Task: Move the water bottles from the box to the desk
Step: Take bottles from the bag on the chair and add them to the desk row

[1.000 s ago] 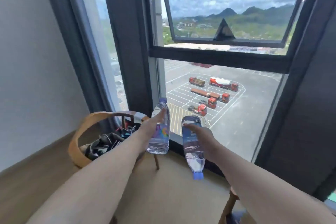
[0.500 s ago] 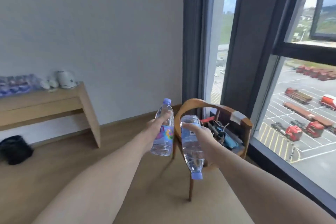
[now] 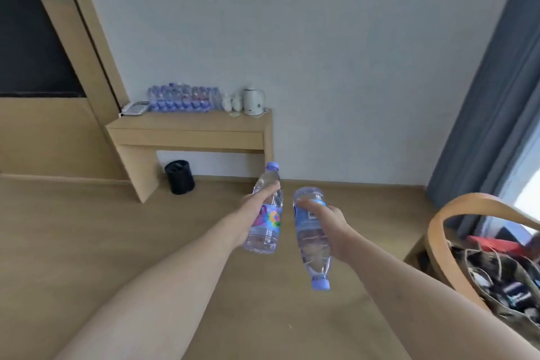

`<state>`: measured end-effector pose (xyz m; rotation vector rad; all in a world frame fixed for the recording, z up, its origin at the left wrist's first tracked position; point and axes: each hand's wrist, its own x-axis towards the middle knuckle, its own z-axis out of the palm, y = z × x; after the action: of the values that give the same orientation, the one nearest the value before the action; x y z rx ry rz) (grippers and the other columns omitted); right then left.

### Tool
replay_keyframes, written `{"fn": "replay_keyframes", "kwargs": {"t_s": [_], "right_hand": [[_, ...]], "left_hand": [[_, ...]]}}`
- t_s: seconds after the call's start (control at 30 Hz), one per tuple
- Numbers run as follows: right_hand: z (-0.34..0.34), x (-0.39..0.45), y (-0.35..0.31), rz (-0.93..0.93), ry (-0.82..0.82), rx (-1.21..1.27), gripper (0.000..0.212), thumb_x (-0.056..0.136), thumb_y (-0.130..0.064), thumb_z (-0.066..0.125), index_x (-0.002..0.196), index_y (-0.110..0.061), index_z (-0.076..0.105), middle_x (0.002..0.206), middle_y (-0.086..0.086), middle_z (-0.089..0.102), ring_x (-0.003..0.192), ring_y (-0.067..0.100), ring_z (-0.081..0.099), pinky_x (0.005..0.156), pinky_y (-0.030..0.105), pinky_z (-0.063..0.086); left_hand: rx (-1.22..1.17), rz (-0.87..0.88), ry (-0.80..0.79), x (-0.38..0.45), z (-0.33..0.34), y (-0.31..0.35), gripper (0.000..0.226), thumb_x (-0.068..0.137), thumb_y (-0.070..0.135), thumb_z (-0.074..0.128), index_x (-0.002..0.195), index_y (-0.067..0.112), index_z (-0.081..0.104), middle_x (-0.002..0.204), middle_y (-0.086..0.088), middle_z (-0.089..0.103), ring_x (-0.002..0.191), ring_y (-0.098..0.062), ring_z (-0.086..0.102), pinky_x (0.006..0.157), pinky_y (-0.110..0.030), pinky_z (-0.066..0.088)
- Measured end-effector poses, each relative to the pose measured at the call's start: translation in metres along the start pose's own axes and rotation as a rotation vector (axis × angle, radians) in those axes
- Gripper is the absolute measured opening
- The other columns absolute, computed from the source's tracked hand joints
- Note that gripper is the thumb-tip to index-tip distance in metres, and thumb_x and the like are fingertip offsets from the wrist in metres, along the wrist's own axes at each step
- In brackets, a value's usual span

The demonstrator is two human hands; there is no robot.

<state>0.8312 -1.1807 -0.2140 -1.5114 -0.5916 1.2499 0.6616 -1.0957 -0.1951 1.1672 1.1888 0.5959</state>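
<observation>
— Count in hand?

— Two bottles, one per grip. My left hand (image 3: 248, 223) is wrapped round the upright bottle (image 3: 266, 213), cap up, coloured label showing. My right hand (image 3: 331, 229) is wrapped round the second bottle (image 3: 311, 238), held inverted, cap down. Both are in the air over the floor (image 3: 87, 242), just beside each other and not touching.

— Table?

— One table (image 3: 190, 128) against the far wall, well apart from my hands. On it: a row of bottles (image 3: 182, 99), too blurred to count; one phone (image 3: 135, 108) at its left end; one white kettle (image 3: 252, 101) at its right, two small white items beside it.

— Anything else?

— One black bin (image 3: 179, 177) under the table. One chair (image 3: 455, 219) at right, cluttered.
</observation>
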Motion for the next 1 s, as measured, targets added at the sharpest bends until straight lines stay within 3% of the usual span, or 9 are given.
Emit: {"fn": "replay_keyframes", "kwargs": {"t_s": [0.07,0.23,0.4,0.5,0.63,0.8,0.9,1.0], "right_hand": [[0.027,0.033,-0.009,0.006,-0.064,-0.036,0.057,0.076,-0.037,0.085,0.113,0.003,0.065,0.082,0.023,0.070,0.058,0.034,0.069,0.050,0.040,0.058],[0.083,0.117,-0.039,0.004,-0.211,-0.100,0.057,0.073,-0.036,0.087,0.109,-0.001,0.060,0.086,0.021,0.067,0.061,0.036,0.069,0.059,0.046,0.060],[0.114,0.208,-0.092,-0.002,-0.316,-0.150,0.061,0.076,-0.037,0.086,0.117,0.000,0.059,0.096,0.026,0.068,0.063,0.039,0.072,0.050,0.038,0.058],[0.128,0.260,-0.124,0.000,-0.341,-0.134,0.062,0.075,-0.038,0.086,0.117,0.000,0.063,0.086,0.022,0.069,0.063,0.039,0.072,0.051,0.037,0.058],[0.153,0.319,-0.142,0.064,-0.378,-0.099,0.063,0.073,-0.040,0.087,0.114,0.002,0.064,0.067,0.016,0.070,0.056,0.035,0.070,0.048,0.035,0.056],[0.195,0.386,-0.150,0.098,-0.389,-0.109,0.067,0.068,-0.042,0.089,0.113,0.002,0.067,0.072,0.018,0.072,0.060,0.035,0.072,0.052,0.038,0.057],[0.228,0.430,-0.157,0.090,-0.386,-0.145,0.064,0.070,-0.041,0.088,0.110,0.003,0.067,0.070,0.018,0.074,0.062,0.037,0.073,0.053,0.041,0.059],[0.268,0.475,-0.165,0.083,-0.377,-0.168,0.059,0.070,-0.042,0.087,0.108,0.000,0.069,0.073,0.018,0.075,0.064,0.038,0.074,0.057,0.047,0.063]], "left_hand": [[-0.003,-0.020,0.063,0.020,-0.025,0.003,0.069,0.072,0.070,0.078,0.116,0.017,0.071,0.102,-0.013,0.079,0.098,-0.030,0.075,0.098,-0.045,0.057],[-0.045,-0.031,0.167,0.085,-0.074,0.026,0.076,0.064,0.075,0.080,0.111,0.016,0.074,0.088,-0.010,0.080,0.078,-0.025,0.079,0.074,-0.035,0.060],[-0.073,-0.021,0.291,0.162,-0.103,0.072,0.075,0.061,0.073,0.084,0.108,0.015,0.075,0.091,-0.011,0.080,0.081,-0.029,0.079,0.077,-0.037,0.061],[-0.093,-0.014,0.349,0.205,-0.116,0.103,0.073,0.063,0.071,0.084,0.108,0.014,0.076,0.092,-0.012,0.080,0.084,-0.030,0.079,0.081,-0.039,0.063],[-0.100,-0.008,0.347,0.252,-0.132,0.127,0.066,0.067,0.069,0.083,0.105,0.015,0.077,0.088,-0.010,0.080,0.079,-0.027,0.079,0.073,-0.035,0.063],[-0.166,-0.060,0.326,0.317,-0.166,0.140,0.065,0.070,0.066,0.083,0.109,0.014,0.076,0.094,-0.013,0.080,0.085,-0.031,0.079,0.080,-0.041,0.063],[-0.184,-0.061,0.311,0.365,-0.196,0.146,0.067,0.069,0.065,0.084,0.109,0.012,0.076,0.094,-0.013,0.080,0.084,-0.031,0.079,0.072,-0.037,0.063],[-0.195,-0.062,0.299,0.419,-0.236,0.153,0.068,0.069,0.064,0.085,0.109,0.010,0.076,0.096,-0.014,0.080,0.087,-0.032,0.078,0.073,-0.037,0.063]]}}
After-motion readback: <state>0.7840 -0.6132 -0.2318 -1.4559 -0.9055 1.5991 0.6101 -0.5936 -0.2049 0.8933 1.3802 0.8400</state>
